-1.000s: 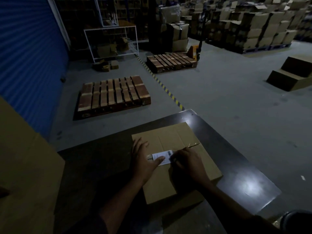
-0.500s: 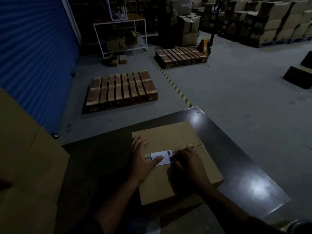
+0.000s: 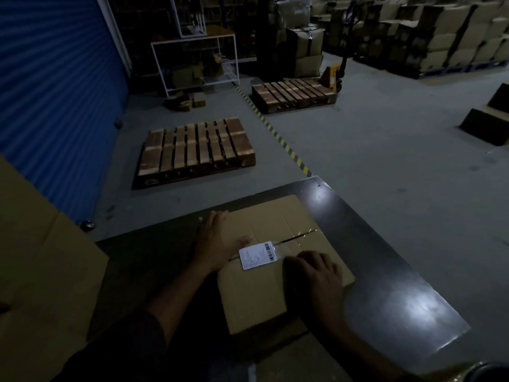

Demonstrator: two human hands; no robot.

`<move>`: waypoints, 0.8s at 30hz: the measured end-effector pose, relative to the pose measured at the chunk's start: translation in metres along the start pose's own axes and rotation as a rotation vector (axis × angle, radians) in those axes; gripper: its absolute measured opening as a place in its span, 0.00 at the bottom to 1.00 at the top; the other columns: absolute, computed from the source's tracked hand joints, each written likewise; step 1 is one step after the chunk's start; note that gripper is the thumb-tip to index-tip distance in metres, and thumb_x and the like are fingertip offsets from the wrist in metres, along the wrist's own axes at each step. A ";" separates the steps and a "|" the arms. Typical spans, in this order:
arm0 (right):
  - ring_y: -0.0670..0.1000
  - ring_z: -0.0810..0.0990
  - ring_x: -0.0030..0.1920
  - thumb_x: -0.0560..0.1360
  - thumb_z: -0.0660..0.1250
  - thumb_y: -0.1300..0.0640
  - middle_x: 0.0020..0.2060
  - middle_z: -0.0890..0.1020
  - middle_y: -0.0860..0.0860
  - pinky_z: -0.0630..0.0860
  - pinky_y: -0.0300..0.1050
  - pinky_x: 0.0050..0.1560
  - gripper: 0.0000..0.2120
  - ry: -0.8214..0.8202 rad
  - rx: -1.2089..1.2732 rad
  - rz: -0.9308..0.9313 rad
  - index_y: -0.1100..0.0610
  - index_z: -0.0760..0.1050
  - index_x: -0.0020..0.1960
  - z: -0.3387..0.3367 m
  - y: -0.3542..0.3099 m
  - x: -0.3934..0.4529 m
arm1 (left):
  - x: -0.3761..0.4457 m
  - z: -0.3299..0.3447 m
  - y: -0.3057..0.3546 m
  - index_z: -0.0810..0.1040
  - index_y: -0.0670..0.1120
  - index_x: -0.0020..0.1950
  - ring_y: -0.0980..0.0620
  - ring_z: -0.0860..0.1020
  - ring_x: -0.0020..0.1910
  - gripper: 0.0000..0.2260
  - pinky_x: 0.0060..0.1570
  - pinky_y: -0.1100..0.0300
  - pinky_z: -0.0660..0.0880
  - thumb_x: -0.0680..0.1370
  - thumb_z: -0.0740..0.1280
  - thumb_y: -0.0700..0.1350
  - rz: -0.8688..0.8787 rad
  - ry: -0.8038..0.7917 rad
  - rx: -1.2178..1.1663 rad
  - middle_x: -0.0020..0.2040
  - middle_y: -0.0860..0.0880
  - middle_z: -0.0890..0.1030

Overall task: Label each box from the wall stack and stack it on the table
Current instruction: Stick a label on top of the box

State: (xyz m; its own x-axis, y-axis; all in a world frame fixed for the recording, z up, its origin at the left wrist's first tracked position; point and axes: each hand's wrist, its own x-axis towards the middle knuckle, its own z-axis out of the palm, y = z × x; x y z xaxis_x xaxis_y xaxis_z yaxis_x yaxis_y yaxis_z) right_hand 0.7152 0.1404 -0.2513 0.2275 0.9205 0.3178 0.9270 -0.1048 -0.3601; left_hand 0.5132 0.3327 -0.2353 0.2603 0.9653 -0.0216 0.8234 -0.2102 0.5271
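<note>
A flat brown cardboard box (image 3: 264, 296) lies on the dark table (image 3: 396, 304). A white label with a barcode (image 3: 257, 255) sits on the box top, across the taped seam. My left hand (image 3: 217, 244) lies flat over the box's left edge, thumb near the label. My right hand (image 3: 314, 274) rests on the box just right of the label, fingers slightly bent. Large brown boxes of the wall stack (image 3: 41, 271) fill the left edge of the view.
Beyond the table, a wooden pallet (image 3: 195, 150) lies on the grey floor beside a blue roller door (image 3: 55, 92). A second pallet (image 3: 294, 93) sits on a pallet jack (image 3: 334, 75). A yellow-black floor stripe (image 3: 286, 146) runs between them. Stacked cartons (image 3: 446, 34) stand far right.
My left hand slid left to the box's edge, uncovering the label. My right hand moved off the label to the right. The view tilted slightly.
</note>
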 end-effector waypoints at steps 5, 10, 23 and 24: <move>0.47 0.74 0.61 0.76 0.70 0.44 0.60 0.79 0.42 0.70 0.50 0.61 0.16 -0.097 0.114 -0.156 0.41 0.80 0.63 -0.001 0.037 0.062 | -0.016 -0.006 -0.004 0.70 0.50 0.72 0.42 0.70 0.71 0.43 0.67 0.43 0.72 0.68 0.66 0.79 -0.132 0.193 0.214 0.71 0.44 0.71; 0.52 0.82 0.54 0.76 0.61 0.43 0.51 0.86 0.50 0.76 0.55 0.58 0.19 -0.119 0.149 -0.290 0.51 0.85 0.55 -0.017 0.038 0.104 | -0.033 -0.005 -0.007 0.63 0.49 0.80 0.41 0.66 0.76 0.49 0.73 0.41 0.65 0.70 0.66 0.79 -0.201 0.136 0.211 0.78 0.43 0.66; 0.44 0.67 0.49 0.75 0.62 0.40 0.49 0.75 0.43 0.65 0.43 0.49 0.15 -0.090 0.163 -0.067 0.47 0.81 0.52 0.007 -0.004 0.063 | -0.042 0.001 0.014 0.59 0.59 0.82 0.45 0.53 0.84 0.54 0.79 0.38 0.54 0.62 0.63 0.84 0.009 -0.022 0.150 0.86 0.54 0.48; 0.44 0.67 0.48 0.74 0.58 0.38 0.48 0.75 0.43 0.65 0.44 0.49 0.18 -0.093 0.164 -0.066 0.47 0.80 0.52 0.008 -0.004 0.064 | -0.043 0.002 0.012 0.60 0.59 0.81 0.46 0.54 0.83 0.54 0.79 0.38 0.55 0.61 0.63 0.84 0.017 -0.010 0.136 0.86 0.55 0.49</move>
State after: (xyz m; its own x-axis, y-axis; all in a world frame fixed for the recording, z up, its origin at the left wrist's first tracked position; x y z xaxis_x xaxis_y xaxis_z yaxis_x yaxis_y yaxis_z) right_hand 0.7239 0.2027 -0.2371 0.1324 0.9550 0.2653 0.8763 0.0123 -0.4816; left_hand 0.5131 0.2882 -0.2292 0.2792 0.9599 -0.0230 0.8793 -0.2460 0.4078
